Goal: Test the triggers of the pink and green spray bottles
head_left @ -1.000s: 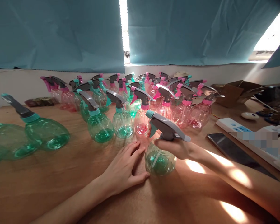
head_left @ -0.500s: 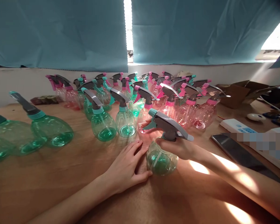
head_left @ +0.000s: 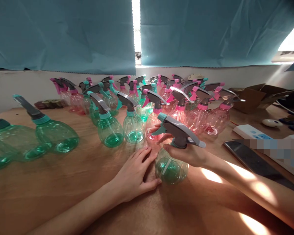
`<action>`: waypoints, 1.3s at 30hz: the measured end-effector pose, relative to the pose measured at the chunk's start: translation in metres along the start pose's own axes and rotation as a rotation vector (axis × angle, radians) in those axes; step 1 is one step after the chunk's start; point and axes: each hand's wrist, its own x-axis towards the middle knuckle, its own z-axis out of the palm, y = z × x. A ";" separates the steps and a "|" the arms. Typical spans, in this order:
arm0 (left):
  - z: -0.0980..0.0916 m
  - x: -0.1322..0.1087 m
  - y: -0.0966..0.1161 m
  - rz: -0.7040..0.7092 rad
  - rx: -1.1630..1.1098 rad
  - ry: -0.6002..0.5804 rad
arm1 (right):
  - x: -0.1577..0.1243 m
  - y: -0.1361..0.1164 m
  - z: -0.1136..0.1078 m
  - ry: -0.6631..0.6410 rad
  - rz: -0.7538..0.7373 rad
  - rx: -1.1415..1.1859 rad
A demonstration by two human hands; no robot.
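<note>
A clear green spray bottle point(head_left: 171, 169) with a grey and teal trigger head stands on the wooden table in front of me. My right hand point(head_left: 186, 153) is wrapped round its neck, just under the spray head. Some of its fingers reach past the teal trigger on the far side, partly hidden by the head. My left hand point(head_left: 137, 174) lies flat on the table with its fingers spread. Its thumb tip is close to the bottle's base; whether they touch I cannot tell.
Several green bottles point(head_left: 110, 130) and pink bottles point(head_left: 155, 122) stand behind. More green bottles point(head_left: 57, 135) are at the left. To the right lie a dark phone point(head_left: 250, 160), a white power strip point(head_left: 253, 133), a white mouse point(head_left: 271, 123) and a cardboard box point(head_left: 250, 98).
The view has shifted slightly, so everything sits a little further right. Fingers of my right hand show a bit more below the trigger. My left hand stays flat on the table.
</note>
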 end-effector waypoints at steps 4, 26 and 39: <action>-0.004 0.002 0.003 -0.002 -0.010 -0.028 | -0.002 0.005 0.001 -0.008 0.014 0.044; -0.001 0.000 0.001 -0.006 -0.012 -0.009 | -0.006 -0.001 -0.001 0.042 0.040 -0.078; -0.003 0.001 0.003 -0.018 -0.024 -0.029 | -0.003 -0.007 -0.002 -0.028 0.098 0.020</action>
